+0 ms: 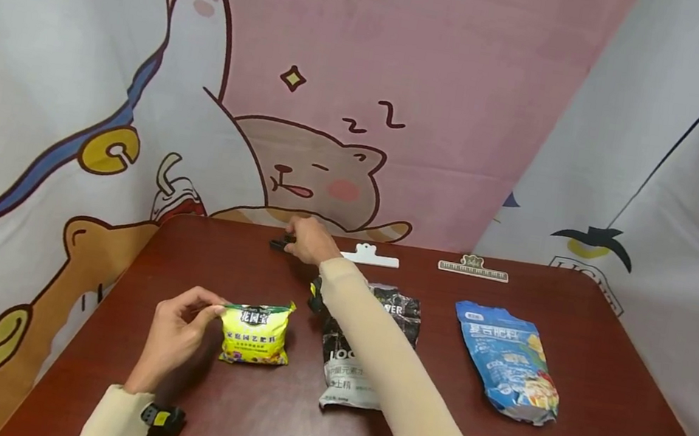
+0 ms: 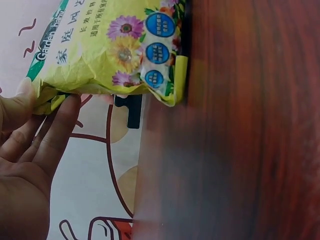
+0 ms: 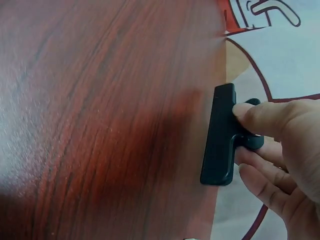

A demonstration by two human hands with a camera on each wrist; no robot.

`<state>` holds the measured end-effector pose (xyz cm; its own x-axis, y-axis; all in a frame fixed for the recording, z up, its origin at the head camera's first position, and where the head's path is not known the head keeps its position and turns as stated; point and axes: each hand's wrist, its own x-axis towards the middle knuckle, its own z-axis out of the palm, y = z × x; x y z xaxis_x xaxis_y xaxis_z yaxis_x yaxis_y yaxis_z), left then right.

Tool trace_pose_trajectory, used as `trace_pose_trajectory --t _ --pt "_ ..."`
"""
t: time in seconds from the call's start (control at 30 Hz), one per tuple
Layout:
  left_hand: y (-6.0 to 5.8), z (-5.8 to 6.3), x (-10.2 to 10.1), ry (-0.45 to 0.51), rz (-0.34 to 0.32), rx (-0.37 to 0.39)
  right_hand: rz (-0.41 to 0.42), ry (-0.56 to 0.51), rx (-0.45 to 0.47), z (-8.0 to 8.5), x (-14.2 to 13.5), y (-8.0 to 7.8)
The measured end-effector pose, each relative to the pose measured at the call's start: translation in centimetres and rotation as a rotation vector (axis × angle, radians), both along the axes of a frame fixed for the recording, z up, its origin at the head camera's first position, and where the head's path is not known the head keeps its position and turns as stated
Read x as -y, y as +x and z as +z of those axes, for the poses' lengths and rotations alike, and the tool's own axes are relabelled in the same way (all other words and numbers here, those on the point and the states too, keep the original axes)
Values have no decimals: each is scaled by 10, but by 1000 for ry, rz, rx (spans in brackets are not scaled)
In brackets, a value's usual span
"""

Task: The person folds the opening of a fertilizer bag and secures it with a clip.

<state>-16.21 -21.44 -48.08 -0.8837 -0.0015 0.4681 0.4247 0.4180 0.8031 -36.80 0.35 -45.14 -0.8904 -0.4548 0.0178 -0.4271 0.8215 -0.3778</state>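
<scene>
Currently, in the head view, the left hand (image 1: 177, 320) pinches the upper left corner of the yellow bag (image 1: 253, 344), on the table's left side, while the right hand (image 1: 314, 241) grips the black clip (image 1: 279, 245) at the far edge. Farther right along that edge, the white clip (image 1: 377, 260) and the piano-patterned clip (image 1: 472, 270) lie untouched. The black bag (image 1: 345, 381), partly hidden, lies mid-table, the blue bag (image 1: 510, 363) to the right — no clip shows on either.

From the left wrist, thumb and fingers hold the yellow bag's creased corner, no clip showing there.

From the right wrist, thumb and fingers pinch the black clip's handle — whether it is lifted, I cannot tell. The work looks early.
</scene>
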Motion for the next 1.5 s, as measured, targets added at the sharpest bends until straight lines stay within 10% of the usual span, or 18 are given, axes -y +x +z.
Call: trace_pose_trajectory --t 1.5 --pt "2 3 -1 -27 63 31 56 -336 -27 50 -32 79"
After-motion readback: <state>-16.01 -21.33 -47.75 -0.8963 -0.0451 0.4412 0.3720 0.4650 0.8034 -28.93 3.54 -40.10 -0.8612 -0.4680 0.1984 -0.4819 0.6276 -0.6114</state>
